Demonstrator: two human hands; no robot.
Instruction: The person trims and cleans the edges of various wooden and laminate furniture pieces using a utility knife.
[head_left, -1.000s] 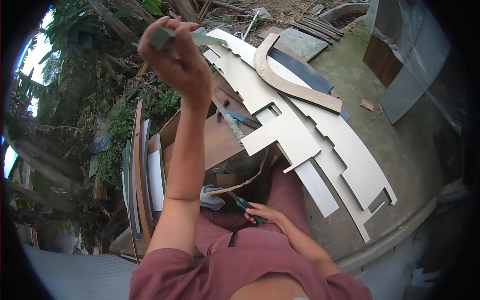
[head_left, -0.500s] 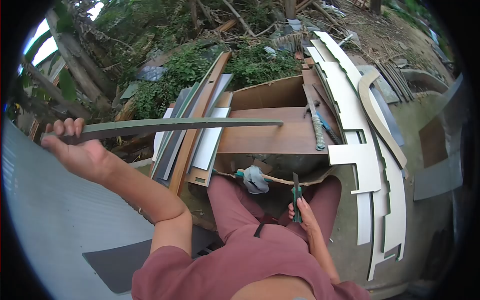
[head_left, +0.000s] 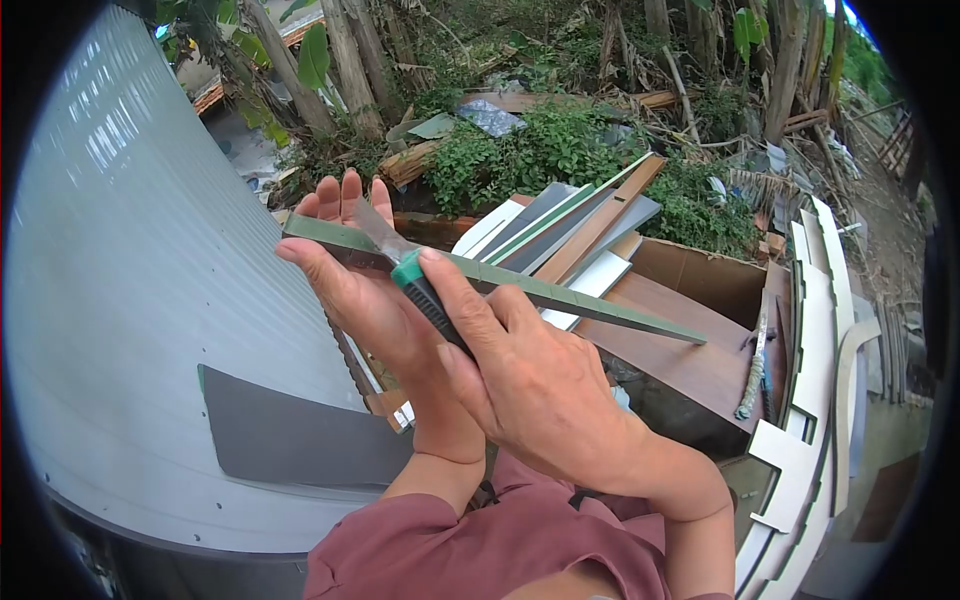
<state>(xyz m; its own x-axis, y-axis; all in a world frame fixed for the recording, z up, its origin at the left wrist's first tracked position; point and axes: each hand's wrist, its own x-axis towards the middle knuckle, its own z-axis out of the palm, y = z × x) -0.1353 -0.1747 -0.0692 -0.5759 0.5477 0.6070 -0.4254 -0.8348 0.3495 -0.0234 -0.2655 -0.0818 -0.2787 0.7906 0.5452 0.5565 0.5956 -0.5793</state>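
Observation:
My left hand (head_left: 350, 290) holds one end of a long thin green strip (head_left: 590, 301) that runs to the right over the boards. My right hand (head_left: 530, 380) grips a tool with a green and black handle (head_left: 425, 295). Its metal blade (head_left: 378, 232) lies against the strip beside my left fingers. Both hands are raised close in front of me, the right one overlapping the left wrist.
A corrugated metal sheet (head_left: 130, 300) fills the left, with a dark grey panel (head_left: 290, 440) on it. A brown board (head_left: 690, 350), stacked panels (head_left: 560, 235) and white notched cut-outs (head_left: 815, 330) lie to the right. Plants and logs stand behind.
My left hand brought the strip in from the far left to the centre. My right hand rose from my lap with the tool and set its blade on the strip. The view turned left.

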